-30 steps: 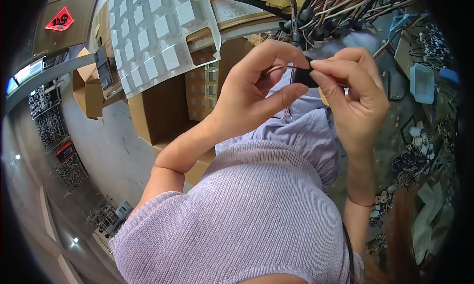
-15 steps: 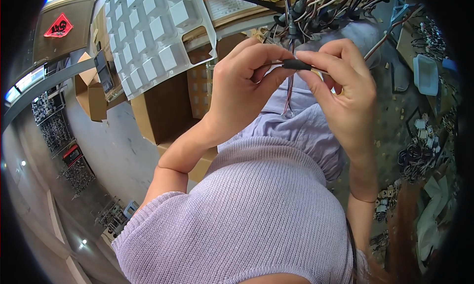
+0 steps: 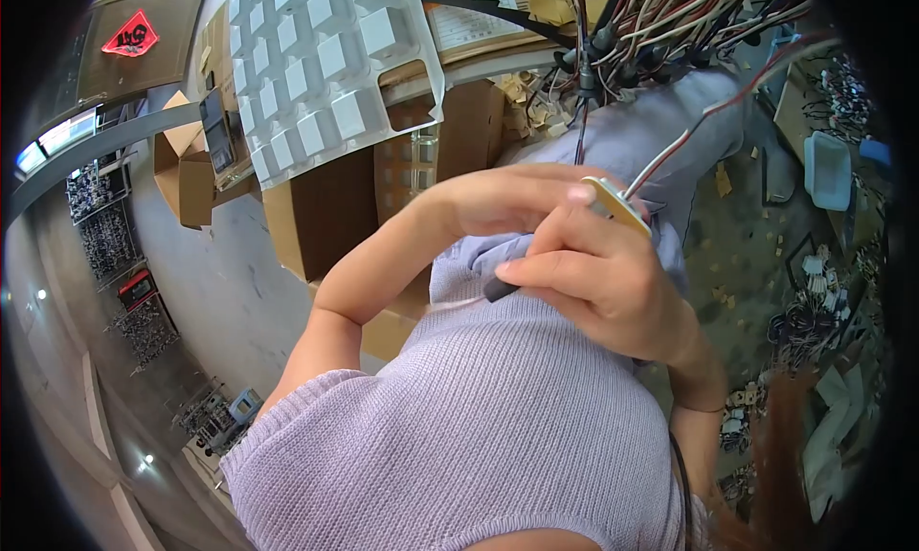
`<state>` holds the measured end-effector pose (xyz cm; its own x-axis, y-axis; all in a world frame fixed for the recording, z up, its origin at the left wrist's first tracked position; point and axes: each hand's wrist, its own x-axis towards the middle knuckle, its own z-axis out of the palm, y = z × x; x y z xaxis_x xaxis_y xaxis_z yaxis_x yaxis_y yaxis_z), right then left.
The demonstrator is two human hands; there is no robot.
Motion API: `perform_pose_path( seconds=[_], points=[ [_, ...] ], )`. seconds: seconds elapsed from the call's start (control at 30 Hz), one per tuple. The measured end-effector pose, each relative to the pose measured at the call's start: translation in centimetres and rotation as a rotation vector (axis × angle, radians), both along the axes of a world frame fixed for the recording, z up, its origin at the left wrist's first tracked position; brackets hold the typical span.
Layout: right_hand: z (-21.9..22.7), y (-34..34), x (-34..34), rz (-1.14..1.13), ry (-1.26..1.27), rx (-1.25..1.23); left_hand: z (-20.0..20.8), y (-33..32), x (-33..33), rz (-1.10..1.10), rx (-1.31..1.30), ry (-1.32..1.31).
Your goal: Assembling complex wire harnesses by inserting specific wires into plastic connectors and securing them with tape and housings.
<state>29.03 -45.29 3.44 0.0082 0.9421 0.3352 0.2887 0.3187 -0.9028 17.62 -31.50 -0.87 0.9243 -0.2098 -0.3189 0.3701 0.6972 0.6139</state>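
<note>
In front of my waist, my left hand (image 3: 512,199) reaches across behind the right one. Its fingers are closed on a small flat yellowish piece with a pale edge (image 3: 622,209). A red and white wire pair (image 3: 675,149) runs from that piece to the upper right. My right hand (image 3: 613,288), nearer my body, pinches a short black sleeve (image 3: 500,289) between thumb and fingers. A thin pale wire (image 3: 458,305) trails left from the sleeve, blurred. Part of the left fingers is hidden behind the right hand.
A bundle of cables (image 3: 689,20) hangs over a rail beyond my lap. A white moulded plastic tray (image 3: 335,58) stands at the far left above an open cardboard box (image 3: 325,211). On the right are a light-blue bin (image 3: 827,173) and piles of wires (image 3: 804,312).
Both hands have come down nearer my body. The black sleeve, earlier between both hands, is now in the right hand alone. The left hand has moved right, onto the yellowish piece.
</note>
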Motion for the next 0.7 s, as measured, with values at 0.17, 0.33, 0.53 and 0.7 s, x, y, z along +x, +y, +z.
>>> perform_pose_path(
  seconds=[0.17,0.33,0.53,0.7],
  points=[
    [0.2,-0.7,-0.8,0.013,-0.020,0.023,-0.1,-0.6,0.0,-0.071,-0.063,0.065],
    [1.5,-0.4,3.5,-0.221,-0.724,0.019,2.6,0.2,-0.1,-0.138,0.275,0.169],
    [2.5,-2.6,8.8,-0.400,-0.771,-0.160,2.6,1.3,-1.5,-0.267,0.450,0.002],
    [2.6,-3.2,5.7,-0.141,-0.417,-0.174,3.9,-1.4,-1.5,-0.253,0.376,-0.070]
  ],
)
